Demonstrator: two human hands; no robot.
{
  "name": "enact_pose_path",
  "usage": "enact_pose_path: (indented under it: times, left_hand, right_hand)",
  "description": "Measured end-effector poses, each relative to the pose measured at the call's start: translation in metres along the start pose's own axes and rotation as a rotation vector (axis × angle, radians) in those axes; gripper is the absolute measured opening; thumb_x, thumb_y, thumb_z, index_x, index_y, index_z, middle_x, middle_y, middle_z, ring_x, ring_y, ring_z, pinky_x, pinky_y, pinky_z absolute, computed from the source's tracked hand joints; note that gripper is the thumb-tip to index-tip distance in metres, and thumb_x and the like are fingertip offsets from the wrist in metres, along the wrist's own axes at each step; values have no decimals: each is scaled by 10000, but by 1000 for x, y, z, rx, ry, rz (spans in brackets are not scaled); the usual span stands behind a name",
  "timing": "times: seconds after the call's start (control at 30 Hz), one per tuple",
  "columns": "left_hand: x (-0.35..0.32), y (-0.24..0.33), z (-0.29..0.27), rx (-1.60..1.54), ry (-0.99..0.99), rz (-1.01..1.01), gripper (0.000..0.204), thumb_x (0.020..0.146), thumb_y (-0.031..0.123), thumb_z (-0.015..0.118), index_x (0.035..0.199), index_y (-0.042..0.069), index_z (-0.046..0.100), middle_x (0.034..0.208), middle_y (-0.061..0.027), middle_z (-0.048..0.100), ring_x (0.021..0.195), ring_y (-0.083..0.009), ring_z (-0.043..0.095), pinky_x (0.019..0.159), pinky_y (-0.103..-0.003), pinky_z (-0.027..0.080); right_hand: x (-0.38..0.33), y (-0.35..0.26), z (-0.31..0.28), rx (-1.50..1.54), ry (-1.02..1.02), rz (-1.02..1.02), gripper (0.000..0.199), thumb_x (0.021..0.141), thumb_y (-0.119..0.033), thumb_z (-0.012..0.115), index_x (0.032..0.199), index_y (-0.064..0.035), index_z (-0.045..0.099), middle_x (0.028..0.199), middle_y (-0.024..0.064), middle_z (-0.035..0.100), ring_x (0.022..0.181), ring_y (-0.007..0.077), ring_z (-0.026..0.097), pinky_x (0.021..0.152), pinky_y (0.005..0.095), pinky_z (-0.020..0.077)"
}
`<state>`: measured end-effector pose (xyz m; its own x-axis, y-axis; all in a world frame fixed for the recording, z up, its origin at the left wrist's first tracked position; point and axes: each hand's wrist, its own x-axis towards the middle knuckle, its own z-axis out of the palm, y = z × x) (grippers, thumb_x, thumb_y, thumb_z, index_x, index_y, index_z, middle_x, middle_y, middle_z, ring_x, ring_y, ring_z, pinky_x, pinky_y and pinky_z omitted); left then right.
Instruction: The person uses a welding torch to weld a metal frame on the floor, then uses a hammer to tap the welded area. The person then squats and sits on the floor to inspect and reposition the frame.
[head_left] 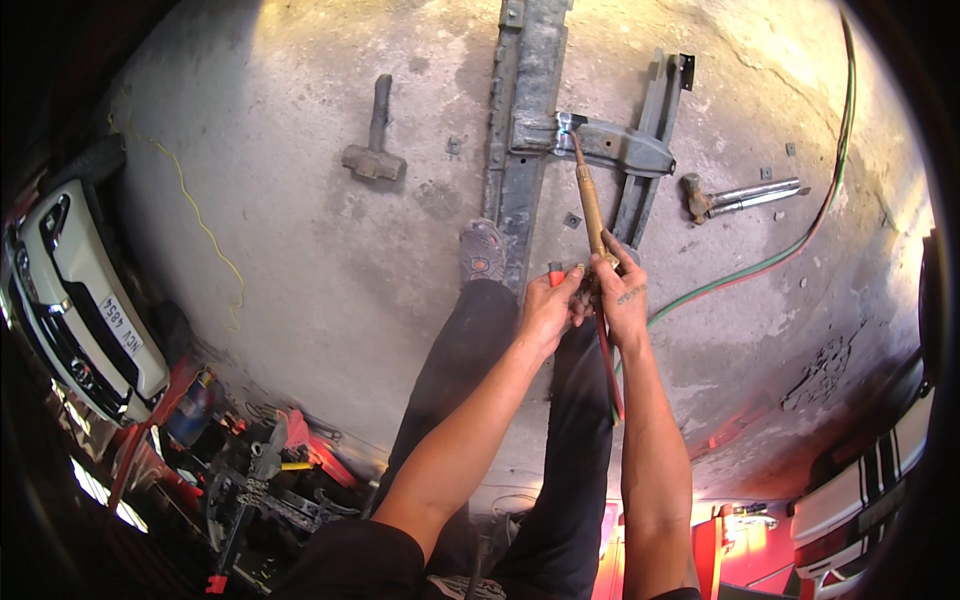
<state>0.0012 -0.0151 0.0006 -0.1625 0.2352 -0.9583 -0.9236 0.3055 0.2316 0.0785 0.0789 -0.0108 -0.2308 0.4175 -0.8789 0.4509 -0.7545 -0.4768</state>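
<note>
In my right hand (622,290) is a brass gas torch (590,205), its nozzle pointing away from me at a dark metal arm (620,146). A bright bluish spot shows on the metal by the nozzle tip; whether it is flame or glare I cannot tell. My left hand (550,310) is closed on a small red object with a dark end (556,274), perhaps a lighter. Its fingers are close to the torch's rear, where hands hide the valves. The arm lies between a long metal beam (530,80) and a shorter rail (650,120). My shoe is against the beam.
A sledgehammer (375,160) lies left of the beam. To the right are a ball-headed hammer (695,197) and metal tubes (755,195). Red and green hoses (770,260) curve over the concrete. Cars stand at both sides, with tools and a jack (260,480) lower left.
</note>
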Motion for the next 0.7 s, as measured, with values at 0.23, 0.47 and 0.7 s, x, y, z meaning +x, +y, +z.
enact_pose_path:
  times: [0.23, 0.47, 0.7]
  left_hand:
    - [1, -4, -4, 29, -7, -30, 235, 1013, 214, 622, 974, -16, 653, 693, -77, 632, 516, -147, 601, 420, -255, 436]
    - [1, -3, -3, 35, -5, -18, 227, 1014, 214, 622, 983, -8, 653, 705, -71, 638, 530, -141, 612, 427, -253, 444]
    - [0, 0, 0, 25, -22, -34, 220, 1016, 213, 617, 996, -2, 654, 735, -70, 651, 543, -137, 622, 440, -251, 450]
  right_hand:
    - [-2, 5, -3, 27, -12, 2, 539, 971, -137, 618, 1457, 46, 475, 693, 36, 608, 484, 88, 528, 434, 253, 439]
    - [5, 11, -4, -33, -6, -34, 536, 975, -136, 610, 1458, 50, 468, 709, 39, 613, 496, 85, 529, 446, 252, 443]
    - [7, 8, -7, -10, -22, -58, 537, 972, -137, 616, 1455, 52, 475, 741, 33, 617, 524, 85, 533, 461, 247, 446]
